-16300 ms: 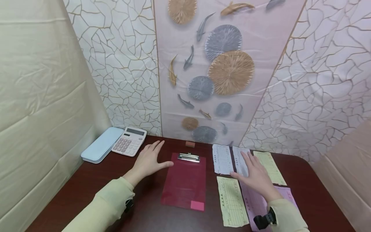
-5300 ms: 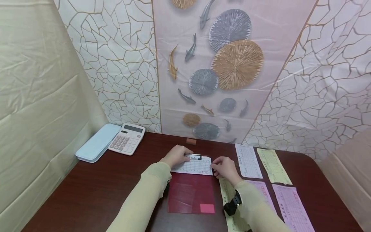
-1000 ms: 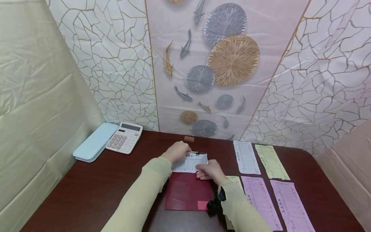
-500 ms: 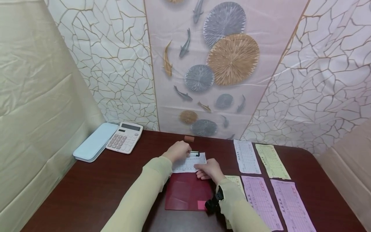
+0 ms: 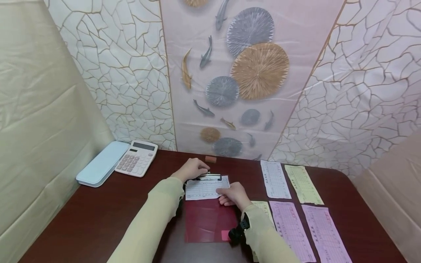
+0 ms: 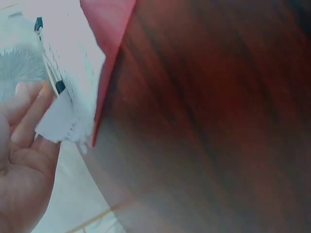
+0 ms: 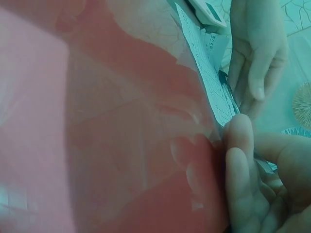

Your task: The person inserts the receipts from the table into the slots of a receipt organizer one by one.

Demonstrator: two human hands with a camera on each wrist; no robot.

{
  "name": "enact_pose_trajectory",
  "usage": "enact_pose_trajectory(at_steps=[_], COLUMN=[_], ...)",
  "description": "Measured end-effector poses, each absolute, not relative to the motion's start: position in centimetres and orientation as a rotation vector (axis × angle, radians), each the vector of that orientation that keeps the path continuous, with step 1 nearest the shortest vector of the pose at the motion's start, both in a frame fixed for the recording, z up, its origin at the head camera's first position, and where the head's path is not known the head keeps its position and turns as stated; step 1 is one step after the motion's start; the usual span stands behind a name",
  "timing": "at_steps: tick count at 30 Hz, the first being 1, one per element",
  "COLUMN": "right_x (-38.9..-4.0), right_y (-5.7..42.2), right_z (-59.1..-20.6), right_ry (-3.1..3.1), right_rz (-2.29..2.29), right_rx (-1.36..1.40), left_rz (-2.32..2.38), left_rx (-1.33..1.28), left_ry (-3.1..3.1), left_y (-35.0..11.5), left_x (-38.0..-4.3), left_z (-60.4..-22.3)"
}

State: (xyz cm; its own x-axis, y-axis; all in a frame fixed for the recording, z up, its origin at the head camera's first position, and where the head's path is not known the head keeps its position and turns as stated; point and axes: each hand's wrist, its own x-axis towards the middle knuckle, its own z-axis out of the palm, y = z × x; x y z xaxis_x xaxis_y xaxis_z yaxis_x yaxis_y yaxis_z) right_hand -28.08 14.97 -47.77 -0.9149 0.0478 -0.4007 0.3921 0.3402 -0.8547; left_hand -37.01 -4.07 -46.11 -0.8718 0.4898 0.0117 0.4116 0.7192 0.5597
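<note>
The head camera looks forward and down at the longest range, covering the table (image 5: 98,219) and backdrop (image 5: 236,120). The left wrist camera sits close to the left hand (image 6: 26,170), its picture turned sideways, facing one corner of the clipboard (image 5: 210,219). The right wrist camera looks closely across the clipboard, past the right hand (image 5: 235,193). All three views share the paper slip (image 5: 202,190).

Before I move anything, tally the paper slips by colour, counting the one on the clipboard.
White slips: 2
Yellow slips: 2, one partly covered by the right sleeve
Purple slips: 2
Total: 6
</note>
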Motion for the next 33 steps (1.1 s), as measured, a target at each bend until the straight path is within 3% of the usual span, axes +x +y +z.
enact_pose_trajectory(at_steps=[12,33], right_x=[-28.1,-28.0], right_y=[15.0,14.9], right_z=[-47.4,-47.7], right_ry=[2.335,2.317], right_rz=[-1.594,-1.621], right_rx=[0.394,0.386], left_rz=[0.652,0.505], left_rx=[0.673,0.729], left_ry=[2.888,2.932], left_y=[-6.2,-5.6], left_x=[-35.7,-35.3], left_z=[-45.4,-45.7])
